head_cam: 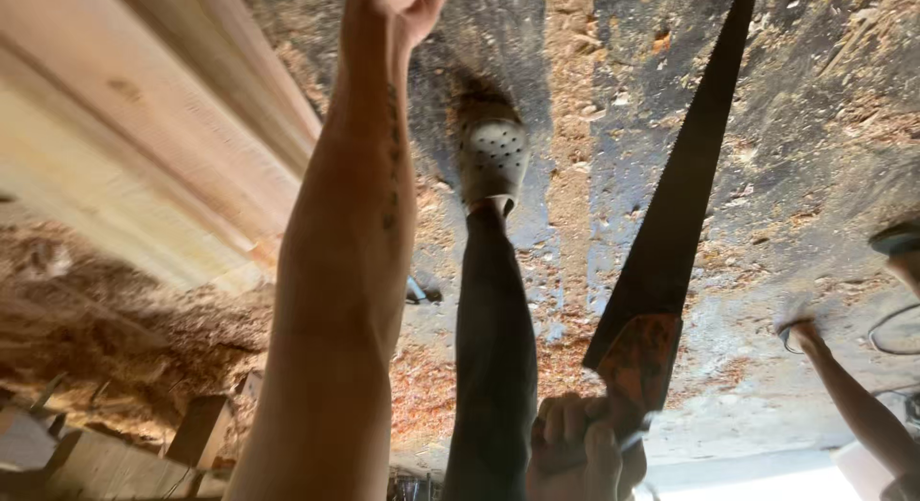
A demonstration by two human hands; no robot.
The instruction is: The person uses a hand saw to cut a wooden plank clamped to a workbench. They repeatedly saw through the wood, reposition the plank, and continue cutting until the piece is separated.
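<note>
My right hand [575,448] is closed around the worn wooden handle [637,357] of a handsaw at the bottom of the view. The saw's dark blade [676,194] runs up and to the right, tapering toward the top edge. My left forearm stretches up the middle of the view, and my left hand [401,1] sits at the top edge with its fingers curled. Most of that hand is cut off, so what it holds is hidden. Between my arms, my leg in dark trousers [494,348] ends in a pale perforated clog [492,156] on the floor.
Long pale wooden planks [144,108] lie on the left. Sawdust and shavings [115,300] cover the dark floor. Another person's bare lower leg [858,400] and foot stand at the right, beside a thin cable [896,329]. Timber offcuts [196,429] sit lower left.
</note>
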